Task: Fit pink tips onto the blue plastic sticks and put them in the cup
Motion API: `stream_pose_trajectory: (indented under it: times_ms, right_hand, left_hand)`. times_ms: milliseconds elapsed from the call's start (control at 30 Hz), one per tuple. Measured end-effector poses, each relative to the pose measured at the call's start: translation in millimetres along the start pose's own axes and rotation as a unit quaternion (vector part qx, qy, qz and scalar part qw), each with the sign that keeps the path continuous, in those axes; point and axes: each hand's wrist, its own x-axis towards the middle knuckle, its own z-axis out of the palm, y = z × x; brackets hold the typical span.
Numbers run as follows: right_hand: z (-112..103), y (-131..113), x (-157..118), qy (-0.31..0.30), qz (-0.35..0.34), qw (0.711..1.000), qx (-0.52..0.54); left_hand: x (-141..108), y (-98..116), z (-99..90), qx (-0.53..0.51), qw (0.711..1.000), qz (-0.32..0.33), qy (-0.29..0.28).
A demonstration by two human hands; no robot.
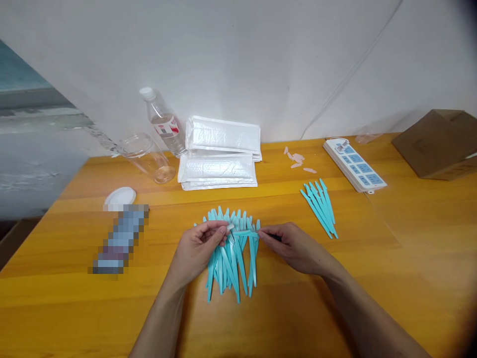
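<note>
A loose pile of turquoise eyebrow razors lies on the table in front of me, fanned lengthwise. My right hand pinches one eyebrow razor by its end and holds it sideways above the pile. Between the thumb and forefinger of my left hand is a small pale blade cover, close to that razor's other end; whether the two touch, I cannot tell. Right of the pile lies a smaller group of turquoise razors, side by side. Several pale pink blade covers are scattered behind it.
White padded mailers are stacked at the back, beside a plastic bottle and a clear jar. A white lid and a pixelated object lie left. A power strip and a cardboard box stand right.
</note>
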Motion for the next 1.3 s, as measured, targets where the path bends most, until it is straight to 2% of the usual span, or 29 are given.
stream_pose_trajectory:
  times_ms: [100,367,533,600,733,800,867,967,1033,1100,1133,1200,1300]
  right_hand:
    - [-3,-3,0,-0.034,0.003,0.998,-0.048]
    - [-5,-8,-3,-0.029,-0.006,0.995,-0.092]
    - [10,-13,-14,-0.029,-0.012,0.995,-0.091]
    - [25,-14,-20,0.001,-0.006,0.995,-0.099]
    - [57,-18,-22,0.135,0.019,0.973,-0.187]
    - [68,-22,-17,0.154,0.036,0.957,-0.243]
    - [71,-25,-14,0.148,0.05,0.945,-0.286]
    - [57,-19,-16,0.162,0.068,0.933,-0.315]
    - [34,-6,-23,0.21,0.087,0.918,-0.324]
    - [7,13,-30,0.289,0.126,0.882,-0.349]
    - [-7,23,-33,0.322,0.146,0.858,-0.373]
    - [-30,42,-37,0.34,0.191,0.824,-0.411]
    - [-49,59,-37,0.318,0.245,0.811,-0.425]
  left_hand:
    - [-2,-1,3.3,0.026,1.0,-0.003,-0.016]
    - [-7,-2,4.8,0.035,0.999,-0.007,-0.033]
    - [-11,-1,18.9,0.054,0.997,0.017,-0.06]
    - [-9,-1,23.5,0.037,0.998,0.036,-0.027]
    - [-2,2,19.4,0.022,0.994,0.062,0.082]
    - [-1,4,13.5,0.028,0.992,0.064,0.106]
    - [-3,6,8.9,0.039,0.991,0.067,0.107]
    - [-6,13,8.0,0.072,0.99,0.079,0.095]
    - [-2,21,13.2,0.099,0.987,0.094,0.083]
    - [13,31,24.4,0.136,0.98,0.126,0.066]
    - [25,36,32.5,0.161,0.973,0.154,0.054]
    - [59,47,53.9,0.233,0.946,0.223,0.017]
    - [125,60,94.5,0.382,0.876,0.292,-0.04]
